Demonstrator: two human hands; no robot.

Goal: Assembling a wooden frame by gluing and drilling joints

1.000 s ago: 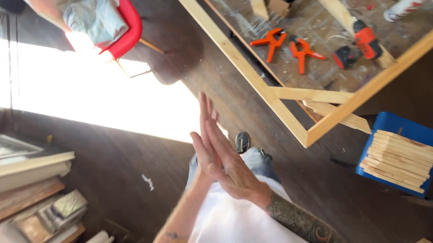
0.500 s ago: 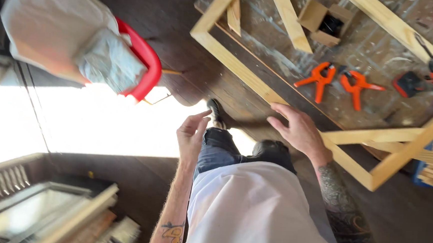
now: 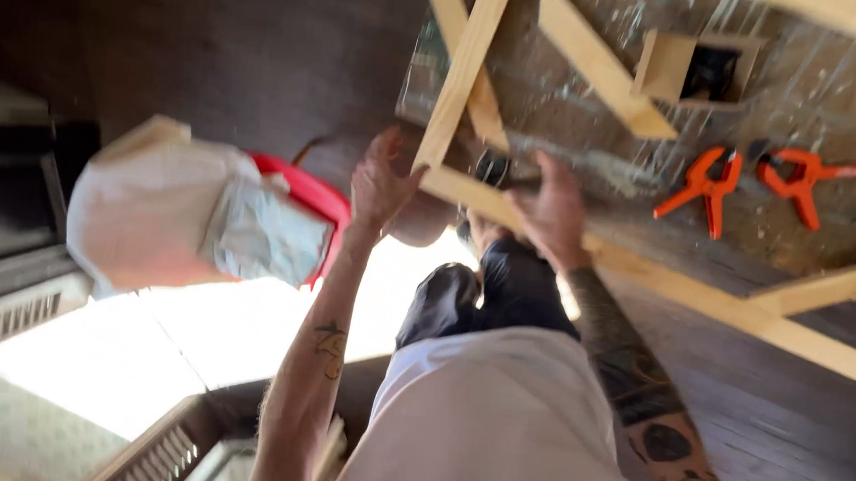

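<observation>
A big wooden frame [image 3: 644, 269] is laid flat on the workbench [image 3: 795, 223], its near corner overhanging the edge, probably for easy reach. That corner is gripped by the left hand [image 3: 382, 183] and right hand [image 3: 549, 210], both wrapped round the rail. Two orange clamps [image 3: 749, 181] are left beside them.

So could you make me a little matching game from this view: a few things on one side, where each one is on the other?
Things:
1. left hand
2. right hand
3. orange clamps
4. red bin

Places:
A. on the worktop inside the frame
B. on the floor, holding a white bag
C. at the frame's corner
D. on the frame's long rail

Pairs: 1-C, 2-D, 3-A, 4-B
</observation>
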